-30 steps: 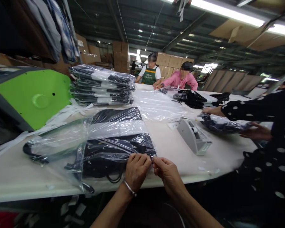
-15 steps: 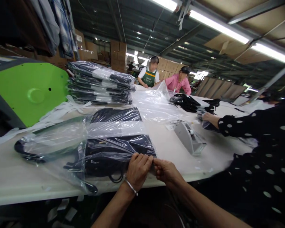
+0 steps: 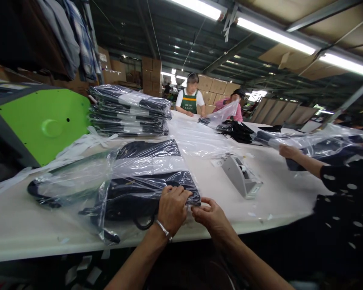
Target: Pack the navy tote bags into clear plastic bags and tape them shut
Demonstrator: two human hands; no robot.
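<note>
A folded dark garment (image 3: 133,187) with a white band (image 3: 148,165) across it lies flat in a clear plastic bag (image 3: 78,171) on the table in front of me. The bag's loose, see-through end spreads to the left, with a dark strap-like piece inside. My left hand (image 3: 174,205) is closed on the bag's near right corner, fingers curled over the plastic and the garment's edge. Just to its right, my right hand (image 3: 213,219) pinches at the same corner with thumb and forefinger. What lies between those fingertips is too small to make out.
A grey tape dispenser (image 3: 242,177) stands right of the bag. Behind are stacked bagged garments (image 3: 130,110), plastic sheets (image 3: 196,137) and a green machine (image 3: 48,121). At right, a co-worker's hand (image 3: 288,152) holds a bagged garment; two people work across the table (image 3: 278,201).
My right hand has come slightly away from my left, its fingers more spread. My left hand has shifted a little left and up. The co-worker at right has lifted a bagged garment.
</note>
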